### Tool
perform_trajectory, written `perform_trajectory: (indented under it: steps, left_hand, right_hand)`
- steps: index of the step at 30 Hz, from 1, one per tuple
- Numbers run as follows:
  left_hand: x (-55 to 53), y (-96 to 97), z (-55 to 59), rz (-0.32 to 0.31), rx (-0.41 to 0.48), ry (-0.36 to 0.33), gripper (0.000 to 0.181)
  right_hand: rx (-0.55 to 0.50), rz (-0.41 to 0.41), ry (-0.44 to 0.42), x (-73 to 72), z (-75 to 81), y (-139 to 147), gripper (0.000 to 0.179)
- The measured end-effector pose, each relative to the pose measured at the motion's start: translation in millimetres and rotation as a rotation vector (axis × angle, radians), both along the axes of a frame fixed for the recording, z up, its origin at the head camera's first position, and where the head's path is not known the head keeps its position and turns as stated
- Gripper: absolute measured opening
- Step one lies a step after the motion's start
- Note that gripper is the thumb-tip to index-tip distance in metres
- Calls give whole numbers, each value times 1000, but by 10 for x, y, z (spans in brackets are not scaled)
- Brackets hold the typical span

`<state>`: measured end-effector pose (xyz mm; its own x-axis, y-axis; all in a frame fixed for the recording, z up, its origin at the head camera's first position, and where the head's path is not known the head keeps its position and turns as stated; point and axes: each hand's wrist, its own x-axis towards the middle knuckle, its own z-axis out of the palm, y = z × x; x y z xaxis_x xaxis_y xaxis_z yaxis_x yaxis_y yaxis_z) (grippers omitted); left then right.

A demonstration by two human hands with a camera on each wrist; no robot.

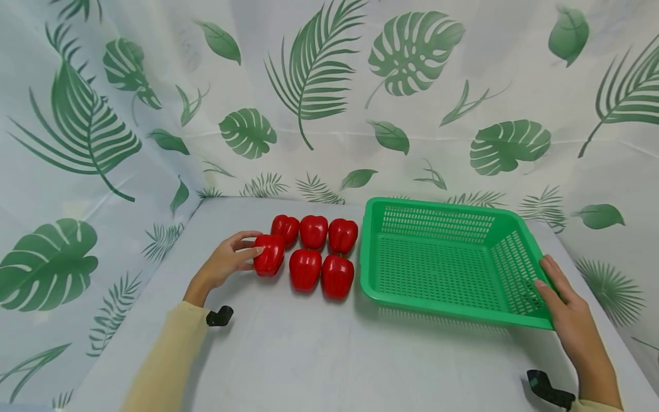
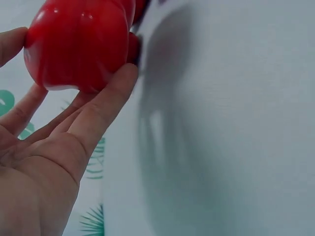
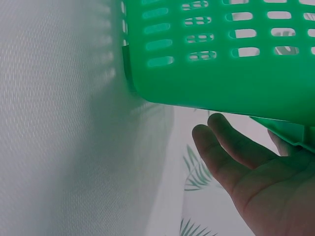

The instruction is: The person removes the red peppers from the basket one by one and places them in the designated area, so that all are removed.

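My left hand [image 1: 223, 266] holds a glossy red bell pepper [image 1: 269, 256] between thumb and fingers, at the near left of a group of peppers. In the left wrist view, fingertips touch opposite sides of that pepper [image 2: 78, 44], and a shadow falls on the table beside it. Several more red bell peppers [image 1: 306, 270] sit close together to its right and behind it. At the right, my right hand [image 1: 571, 315] grips the right rim of a green slotted plastic basket [image 1: 443, 309], thumb over the edge. The right wrist view shows fingers under the basket's rim, outside its wall [image 3: 206, 83].
The white table [image 1: 288, 355] extends in front of the peppers and basket. A leaf-patterned curtain [image 1: 329, 86] hangs behind the table and along its sides. The basket's left wall stands just right of the peppers. A dark device [image 1: 220, 316] sticks out from the left wrist.
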<state>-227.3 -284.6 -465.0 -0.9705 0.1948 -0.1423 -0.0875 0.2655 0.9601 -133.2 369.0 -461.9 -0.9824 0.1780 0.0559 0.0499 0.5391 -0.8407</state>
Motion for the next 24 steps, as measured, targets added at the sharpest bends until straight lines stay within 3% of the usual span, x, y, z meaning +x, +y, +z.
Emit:
perform_trajectory:
  steps: [15,21,24]
  left_hand:
    - [44,12,-171,-28,-49,18,64]
    - [92,21,-185,-2,-120,31,60]
    - [123,-10,-178,-8,-113,31,61]
  right_hand:
    - [11,-51,24,43,8,-47,65]
    - [19,-180,10,63,14,-114,60]
    - [14,-250,21,68,78,-122,57]
